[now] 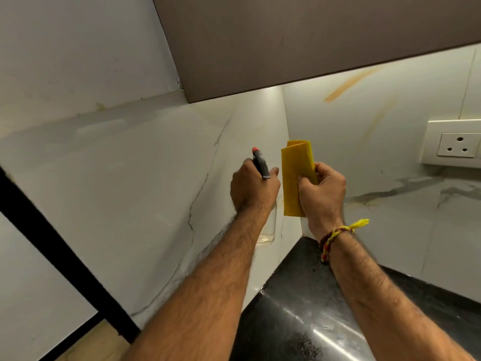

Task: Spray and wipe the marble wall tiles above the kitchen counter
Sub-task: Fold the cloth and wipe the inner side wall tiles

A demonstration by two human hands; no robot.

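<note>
The left hand (253,187) grips a spray bottle (261,164) aimed at the marble wall tiles (145,162) in the corner. The right hand (321,190) pinches a folded yellow cloth (295,175), off the wall. No wet patch shows, so spraying and wiping probably both remain.

Pretty dim overall w/ a warm yellowish cast. Main light is a strip under the cabinet (312,35), glowing brightest at the corner around 12 o'clock and washing down the marble wall tiles (156,178). Cabinet underside stays dark. Counter (325,321) throws back a hard white glare streak at 5 o'clock. Wide-angle lens bends straight lines, esp the black frame (52,243) at 8 o'clock. Edges go soft; forearms near the bottom look a bit blurry.
</note>
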